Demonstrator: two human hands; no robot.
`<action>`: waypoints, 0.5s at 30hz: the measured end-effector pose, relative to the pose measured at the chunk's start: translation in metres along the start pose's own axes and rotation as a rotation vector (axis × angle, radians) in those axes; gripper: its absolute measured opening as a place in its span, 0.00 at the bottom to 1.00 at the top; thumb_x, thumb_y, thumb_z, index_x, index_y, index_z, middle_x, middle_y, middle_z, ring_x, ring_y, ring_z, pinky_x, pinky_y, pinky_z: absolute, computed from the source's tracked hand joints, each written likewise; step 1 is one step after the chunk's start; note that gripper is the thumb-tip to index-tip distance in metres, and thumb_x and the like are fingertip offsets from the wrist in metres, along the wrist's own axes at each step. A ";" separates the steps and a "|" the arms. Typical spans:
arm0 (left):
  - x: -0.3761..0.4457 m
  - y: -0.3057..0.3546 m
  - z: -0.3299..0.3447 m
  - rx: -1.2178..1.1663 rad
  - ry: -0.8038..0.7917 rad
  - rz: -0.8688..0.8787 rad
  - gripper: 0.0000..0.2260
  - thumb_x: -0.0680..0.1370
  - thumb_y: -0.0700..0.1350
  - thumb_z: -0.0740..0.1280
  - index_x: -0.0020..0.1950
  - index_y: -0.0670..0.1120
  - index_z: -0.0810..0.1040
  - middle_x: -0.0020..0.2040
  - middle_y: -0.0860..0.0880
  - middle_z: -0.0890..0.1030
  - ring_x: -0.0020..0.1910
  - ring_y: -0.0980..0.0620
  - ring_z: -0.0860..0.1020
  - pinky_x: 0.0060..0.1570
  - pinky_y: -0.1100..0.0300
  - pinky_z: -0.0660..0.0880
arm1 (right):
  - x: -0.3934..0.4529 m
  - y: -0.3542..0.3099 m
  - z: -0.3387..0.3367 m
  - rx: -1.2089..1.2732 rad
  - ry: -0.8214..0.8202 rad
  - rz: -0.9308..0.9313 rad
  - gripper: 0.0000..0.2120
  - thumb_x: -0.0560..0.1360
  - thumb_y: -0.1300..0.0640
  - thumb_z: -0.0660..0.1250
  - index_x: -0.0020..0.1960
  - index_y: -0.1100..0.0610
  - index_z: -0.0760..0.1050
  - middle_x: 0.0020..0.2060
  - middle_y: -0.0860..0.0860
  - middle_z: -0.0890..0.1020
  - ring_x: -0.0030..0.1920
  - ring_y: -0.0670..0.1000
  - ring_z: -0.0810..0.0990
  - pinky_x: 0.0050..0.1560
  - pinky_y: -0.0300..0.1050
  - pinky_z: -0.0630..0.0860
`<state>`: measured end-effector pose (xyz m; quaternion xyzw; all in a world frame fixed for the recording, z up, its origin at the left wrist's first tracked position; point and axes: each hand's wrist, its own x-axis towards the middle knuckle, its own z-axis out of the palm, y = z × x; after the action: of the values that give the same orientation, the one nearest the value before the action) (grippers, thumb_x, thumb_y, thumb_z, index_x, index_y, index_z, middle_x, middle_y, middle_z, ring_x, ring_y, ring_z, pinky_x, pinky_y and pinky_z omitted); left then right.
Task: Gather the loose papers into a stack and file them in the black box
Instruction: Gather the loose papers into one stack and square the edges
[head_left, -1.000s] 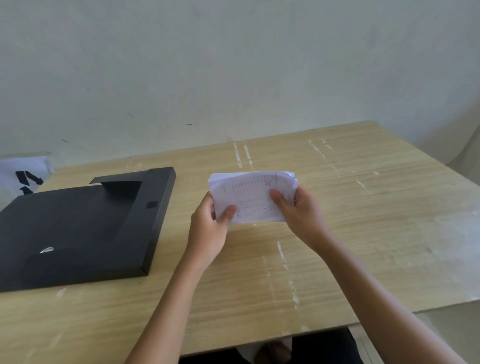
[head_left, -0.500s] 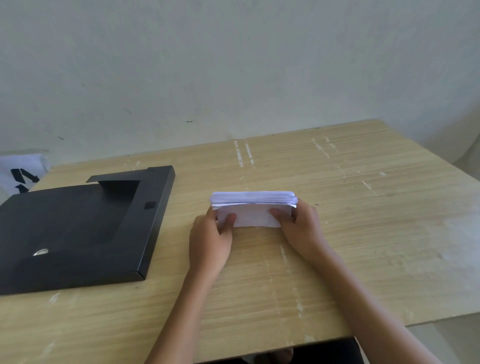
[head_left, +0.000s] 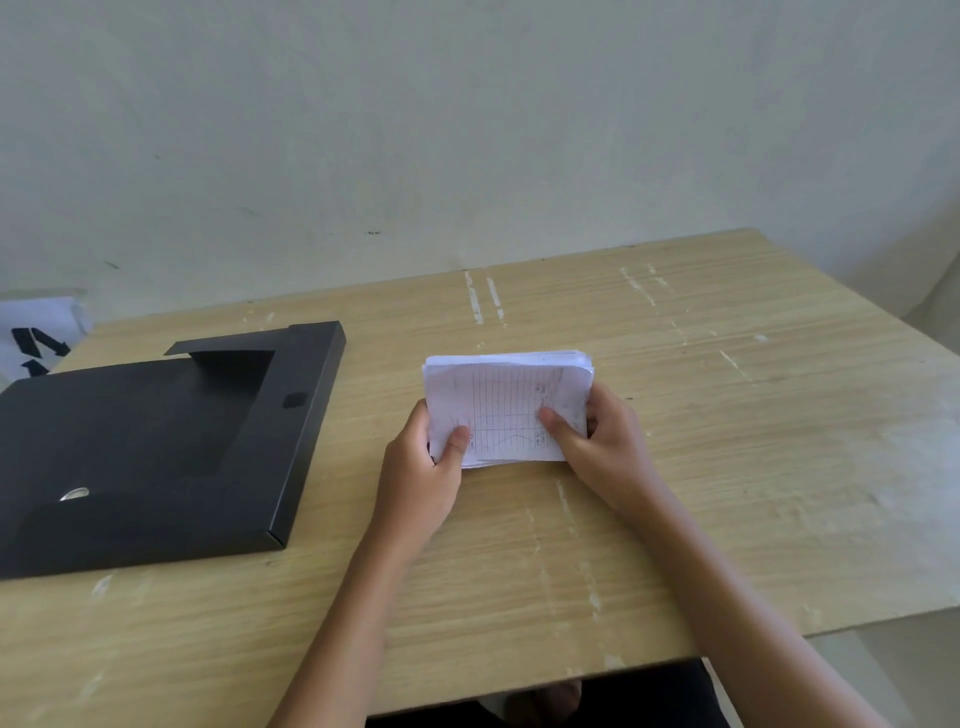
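Note:
A stack of white papers (head_left: 506, 400) with a ruled table printed on the front sheet stands tilted on its lower edge at the middle of the wooden table (head_left: 727, 467). My left hand (head_left: 423, 467) grips its lower left corner, thumb on the front sheet. My right hand (head_left: 605, 441) holds its lower right side, thumb also pressed on the front. The black box (head_left: 156, 441) lies flat and closed on the table to the left of the stack, about a hand's width from my left hand.
A pale wall runs behind the table's far edge. A white sheet with black marks (head_left: 39, 335) shows beyond the table's left rear corner. The table's near edge and right edge fall off to the floor.
Half a second ago the stack was lowered to the table with its top edge facing me. Now it is tipped back up so the printed front sheet shows, both hands still on it.

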<state>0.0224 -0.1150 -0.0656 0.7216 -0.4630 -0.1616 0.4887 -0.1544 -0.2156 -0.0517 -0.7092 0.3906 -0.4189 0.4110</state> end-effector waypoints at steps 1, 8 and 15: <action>0.001 0.000 0.000 0.005 0.000 -0.003 0.05 0.82 0.49 0.68 0.57 0.57 0.75 0.49 0.58 0.84 0.48 0.60 0.81 0.46 0.61 0.79 | 0.000 -0.001 0.001 -0.021 0.013 0.004 0.08 0.74 0.58 0.73 0.46 0.49 0.74 0.36 0.42 0.79 0.35 0.32 0.77 0.34 0.27 0.70; 0.004 0.000 0.004 0.127 0.172 0.091 0.06 0.78 0.48 0.73 0.46 0.46 0.81 0.36 0.56 0.81 0.35 0.61 0.78 0.36 0.65 0.71 | 0.002 0.005 0.005 -0.037 0.191 -0.026 0.15 0.70 0.63 0.75 0.42 0.46 0.73 0.31 0.38 0.78 0.33 0.31 0.77 0.34 0.30 0.69; -0.005 0.011 0.000 -0.121 0.100 0.012 0.05 0.79 0.47 0.70 0.48 0.47 0.77 0.41 0.47 0.84 0.40 0.44 0.81 0.39 0.48 0.78 | -0.009 -0.004 0.008 -0.110 0.182 -0.124 0.14 0.72 0.53 0.73 0.36 0.44 0.69 0.26 0.44 0.72 0.28 0.45 0.70 0.29 0.33 0.65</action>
<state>0.0145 -0.1116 -0.0575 0.6953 -0.4315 -0.1499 0.5548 -0.1495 -0.2046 -0.0527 -0.7124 0.4039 -0.4844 0.3076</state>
